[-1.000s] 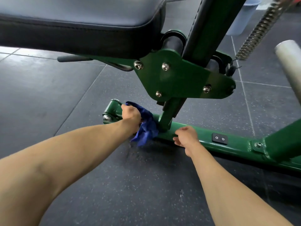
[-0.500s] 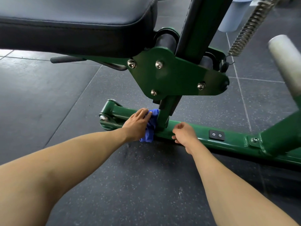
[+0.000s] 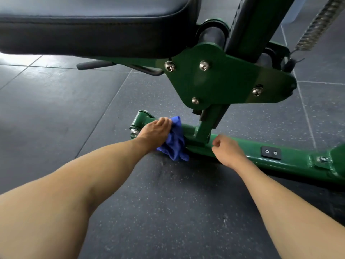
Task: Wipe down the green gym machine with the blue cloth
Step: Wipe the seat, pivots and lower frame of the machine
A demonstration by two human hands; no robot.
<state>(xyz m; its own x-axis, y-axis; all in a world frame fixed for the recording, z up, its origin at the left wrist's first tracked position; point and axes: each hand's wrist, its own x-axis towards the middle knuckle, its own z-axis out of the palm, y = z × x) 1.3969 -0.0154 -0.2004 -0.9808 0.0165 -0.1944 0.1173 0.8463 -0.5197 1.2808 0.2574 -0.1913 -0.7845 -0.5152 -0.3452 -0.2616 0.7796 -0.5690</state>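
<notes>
The blue cloth [image 3: 176, 144] lies bunched over the low floor bar [image 3: 298, 162] of the green gym machine [image 3: 224, 79], near the bar's left end and just beside the upright post. The left hand [image 3: 156, 131] presses it there with fingers together and fairly straight, likely to spread pressure along the bar. The right hand [image 3: 228, 148], fingers curled in and holding nothing, rests against the bar, seemingly as a brace.

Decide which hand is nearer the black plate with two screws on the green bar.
Right. The right hand sits at the bar, just left of the black plate; the left hand presses the blue cloth farther left, beyond the upright post.
</notes>
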